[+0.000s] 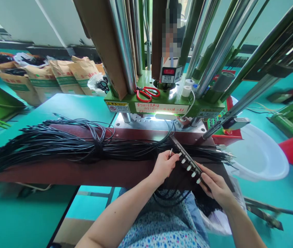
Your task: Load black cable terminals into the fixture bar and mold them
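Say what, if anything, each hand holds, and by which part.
Right hand: the metal bar, by its near end. Left hand: a small pale-tipped piece, exact grip hidden.

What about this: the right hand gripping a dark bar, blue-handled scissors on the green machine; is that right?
Not quite: in the head view, the scissors have red handles, not blue. They do lie on the green machine, and the right hand grips the dark bar.

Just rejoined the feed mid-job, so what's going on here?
A person's right hand holds a dark bar lined with small pale pieces; the left hand pinches a slim, light piece beside it. A bundle of black cables lies across the brown surface beyond the hands, in front of a green machine with red scissors on it.
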{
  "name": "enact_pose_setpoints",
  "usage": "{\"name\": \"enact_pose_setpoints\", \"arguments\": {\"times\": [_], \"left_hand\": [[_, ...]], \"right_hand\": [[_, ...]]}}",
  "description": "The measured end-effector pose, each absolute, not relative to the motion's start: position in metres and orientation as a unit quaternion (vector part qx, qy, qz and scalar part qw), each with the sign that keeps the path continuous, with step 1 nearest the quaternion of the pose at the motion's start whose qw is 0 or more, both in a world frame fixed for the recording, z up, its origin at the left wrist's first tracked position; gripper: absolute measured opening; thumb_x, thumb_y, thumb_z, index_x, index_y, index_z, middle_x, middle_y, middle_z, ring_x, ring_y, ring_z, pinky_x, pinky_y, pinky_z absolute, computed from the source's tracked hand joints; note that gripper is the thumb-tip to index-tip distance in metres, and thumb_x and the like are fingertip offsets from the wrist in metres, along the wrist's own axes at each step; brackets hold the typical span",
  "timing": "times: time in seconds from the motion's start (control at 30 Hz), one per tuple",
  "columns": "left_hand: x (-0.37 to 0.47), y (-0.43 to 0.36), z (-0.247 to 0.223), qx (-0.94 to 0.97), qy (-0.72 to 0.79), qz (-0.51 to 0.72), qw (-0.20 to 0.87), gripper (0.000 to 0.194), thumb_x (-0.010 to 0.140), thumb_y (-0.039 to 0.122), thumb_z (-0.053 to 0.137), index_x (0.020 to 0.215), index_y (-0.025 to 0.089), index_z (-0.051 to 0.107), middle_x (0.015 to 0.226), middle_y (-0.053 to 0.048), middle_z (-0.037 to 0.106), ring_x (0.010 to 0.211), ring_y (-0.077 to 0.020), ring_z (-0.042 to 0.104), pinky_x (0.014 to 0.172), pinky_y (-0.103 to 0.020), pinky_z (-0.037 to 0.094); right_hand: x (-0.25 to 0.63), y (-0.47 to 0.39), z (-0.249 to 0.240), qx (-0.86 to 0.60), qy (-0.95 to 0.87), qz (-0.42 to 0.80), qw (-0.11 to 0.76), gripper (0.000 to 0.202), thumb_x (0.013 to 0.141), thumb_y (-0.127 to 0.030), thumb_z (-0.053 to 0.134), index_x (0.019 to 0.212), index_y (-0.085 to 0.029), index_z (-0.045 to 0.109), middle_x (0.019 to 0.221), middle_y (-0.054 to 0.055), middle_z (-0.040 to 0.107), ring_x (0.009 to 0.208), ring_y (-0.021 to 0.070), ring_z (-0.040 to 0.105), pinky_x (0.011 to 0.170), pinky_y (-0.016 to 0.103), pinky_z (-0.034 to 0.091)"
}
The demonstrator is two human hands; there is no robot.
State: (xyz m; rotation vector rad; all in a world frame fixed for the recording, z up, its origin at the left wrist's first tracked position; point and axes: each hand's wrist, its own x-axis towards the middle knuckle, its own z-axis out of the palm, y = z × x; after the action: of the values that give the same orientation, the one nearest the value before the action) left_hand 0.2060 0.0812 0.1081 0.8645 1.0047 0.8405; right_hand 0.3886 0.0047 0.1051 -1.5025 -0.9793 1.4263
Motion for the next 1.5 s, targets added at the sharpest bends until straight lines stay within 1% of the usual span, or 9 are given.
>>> {"name": "enact_pose_setpoints", "arguments": {"times": [0.13, 0.33, 0.43, 0.53, 0.83, 1.07, 1.27, 1.4, 1.5], "left_hand": [[0.205, 0.081, 0.108, 0.386, 0.449, 0.381, 0.710, 0.026, 0.073, 0.041, 0.056, 0.067, 0.018, 0.045, 0.035, 0.012, 0.028, 0.025, -0.0023, 0.019, 0.025, -0.016, 0.013], [0.199, 0.083, 0.121, 0.444, 0.416, 0.369, 0.702, 0.028, 0.080, 0.044, 0.048, 0.069, 0.019, 0.042, 0.043, 0.011, 0.030, 0.028, -0.0013, 0.021, 0.027, -0.015, 0.015], [0.197, 0.081, 0.127, 0.415, 0.399, 0.390, 0.719, 0.027, 0.083, 0.044, 0.042, 0.072, 0.021, 0.033, 0.048, 0.012, 0.028, 0.031, -0.0014, 0.020, 0.029, -0.013, 0.013], [0.197, 0.080, 0.126, 0.393, 0.401, 0.414, 0.717, 0.029, 0.081, 0.044, 0.045, 0.071, 0.022, 0.029, 0.050, 0.012, 0.027, 0.033, -0.0018, 0.021, 0.029, -0.013, 0.012], [0.190, 0.084, 0.123, 0.414, 0.432, 0.397, 0.696, 0.027, 0.075, 0.040, 0.056, 0.067, 0.017, 0.043, 0.044, 0.010, 0.037, 0.030, -0.0013, 0.026, 0.030, -0.015, 0.017], [0.188, 0.088, 0.128, 0.387, 0.438, 0.360, 0.727, 0.033, 0.068, 0.043, 0.061, 0.064, 0.019, 0.040, 0.039, 0.012, 0.029, 0.029, -0.0003, 0.019, 0.029, -0.014, 0.012], [0.185, 0.093, 0.123, 0.383, 0.434, 0.354, 0.734, 0.029, 0.069, 0.036, 0.062, 0.063, 0.019, 0.038, 0.037, 0.013, 0.025, 0.029, -0.0006, 0.016, 0.031, -0.014, 0.010], [0.188, 0.096, 0.120, 0.452, 0.437, 0.354, 0.692, 0.021, 0.078, 0.035, 0.049, 0.067, 0.019, 0.041, 0.038, 0.010, 0.033, 0.027, -0.0040, 0.024, 0.032, -0.018, 0.017], [0.186, 0.098, 0.123, 0.590, 0.435, 0.361, 0.576, 0.026, 0.086, 0.035, 0.035, 0.070, 0.019, 0.047, 0.051, 0.004, 0.046, 0.042, -0.0094, 0.043, 0.044, -0.022, 0.034]], "right_hand": [[0.392, 0.004, 0.098, -0.579, -0.453, 0.563, 0.377, 0.056, 0.079, -0.050, 0.057, 0.128, -0.025, 0.050, 0.072, 0.002, 0.058, 0.047, 0.0070, 0.040, 0.038, 0.017, 0.033], [0.391, 0.003, 0.099, -0.593, -0.394, 0.571, 0.408, 0.048, 0.077, -0.050, 0.060, 0.121, -0.030, 0.057, 0.081, 0.002, 0.061, 0.049, 0.0055, 0.043, 0.043, 0.016, 0.039], [0.392, 0.004, 0.101, -0.596, -0.398, 0.570, 0.402, 0.051, 0.075, -0.052, 0.060, 0.120, -0.029, 0.057, 0.075, 0.002, 0.061, 0.047, 0.0060, 0.042, 0.038, 0.015, 0.037], [0.394, 0.004, 0.101, -0.600, -0.401, 0.569, 0.395, 0.052, 0.075, -0.054, 0.060, 0.121, -0.029, 0.057, 0.071, 0.001, 0.060, 0.045, 0.0056, 0.041, 0.037, 0.014, 0.035], [0.398, 0.005, 0.101, -0.581, -0.405, 0.593, 0.382, 0.054, 0.077, -0.052, 0.058, 0.124, -0.026, 0.054, 0.072, 0.003, 0.058, 0.046, 0.0060, 0.037, 0.037, 0.016, 0.033], [0.398, 0.005, 0.101, -0.570, -0.419, 0.603, 0.368, 0.049, 0.080, -0.050, 0.056, 0.125, -0.030, 0.053, 0.088, 0.003, 0.062, 0.049, 0.0057, 0.040, 0.042, 0.017, 0.036], [0.399, 0.008, 0.095, -0.557, -0.483, 0.576, 0.353, 0.057, 0.079, -0.049, 0.056, 0.130, -0.023, 0.049, 0.073, 0.003, 0.059, 0.047, 0.0077, 0.039, 0.040, 0.020, 0.036], [0.394, 0.008, 0.099, -0.570, -0.456, 0.578, 0.364, 0.058, 0.078, -0.052, 0.057, 0.127, -0.023, 0.051, 0.074, 0.003, 0.058, 0.048, 0.0073, 0.038, 0.039, 0.019, 0.034], [0.394, 0.004, 0.108, -0.605, -0.388, 0.575, 0.391, 0.058, 0.074, -0.055, 0.060, 0.123, -0.024, 0.054, 0.070, 0.001, 0.054, 0.048, 0.0064, 0.038, 0.039, 0.017, 0.031]]}}
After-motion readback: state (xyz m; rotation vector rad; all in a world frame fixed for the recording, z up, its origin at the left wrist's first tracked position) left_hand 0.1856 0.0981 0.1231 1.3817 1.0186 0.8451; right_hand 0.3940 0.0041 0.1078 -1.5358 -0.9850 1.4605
